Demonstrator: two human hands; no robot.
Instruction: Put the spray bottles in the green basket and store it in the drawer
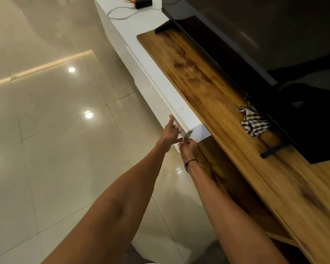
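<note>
white drawer [181,113], checked cloth [252,121], seemingly black-and-white

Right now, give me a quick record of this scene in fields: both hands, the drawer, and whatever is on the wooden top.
left hand: fingers straight, touching the drawer front
right hand: fingers curled at the drawer's near corner
drawer: white; looks shut or almost shut
green basket and spray bottles: not in view
wooden top: checked cloth lying crumpled, television standing behind
white counter: black box with cable

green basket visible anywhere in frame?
No. Only the checkered cloth lies on the wooden top, and both hands are at the white drawer front.
</note>
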